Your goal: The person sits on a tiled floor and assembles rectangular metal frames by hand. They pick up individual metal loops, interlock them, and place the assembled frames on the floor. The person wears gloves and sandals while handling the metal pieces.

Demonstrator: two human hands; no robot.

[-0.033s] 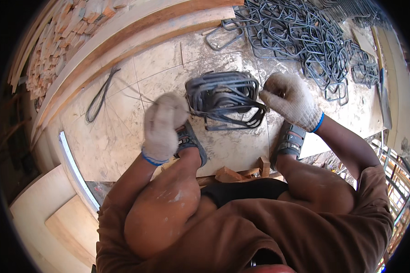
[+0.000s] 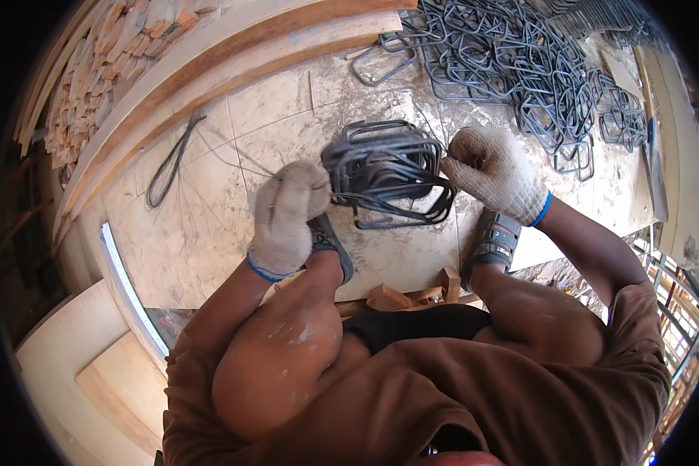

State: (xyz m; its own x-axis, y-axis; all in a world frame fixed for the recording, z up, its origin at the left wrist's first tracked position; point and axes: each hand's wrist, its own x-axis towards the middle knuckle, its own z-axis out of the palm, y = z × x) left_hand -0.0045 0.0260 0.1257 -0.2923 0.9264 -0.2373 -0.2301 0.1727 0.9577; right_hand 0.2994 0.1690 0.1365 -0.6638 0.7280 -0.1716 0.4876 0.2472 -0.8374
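Observation:
Between my feet a bundle of bent dark steel stirrups (image 2: 388, 175) stands on the tiled floor, its left part blurred. My left hand (image 2: 291, 210), in a white knit glove with a blue cuff, is closed beside the bundle's left edge. A thin wire (image 2: 237, 155) trails from it toward the upper left; its fingertips are partly hidden. My right hand (image 2: 493, 171), gloved alike, is curled with thumb and forefinger pinched at the bundle's right edge. Exactly which bar it grips is hard to see.
A tangled heap of stirrups (image 2: 512, 70) lies at the far right. Looped thin wire (image 2: 171, 163) rests on the floor at left. Long wooden boards (image 2: 233, 58) run along the far left, with stacked wood pieces (image 2: 105, 85) behind. Wood scraps (image 2: 412, 297) lie near me.
My left hand has moved slightly right, up against the bundle. The bundle's left part has shifted a little to the right. My right hand stays nearly in place.

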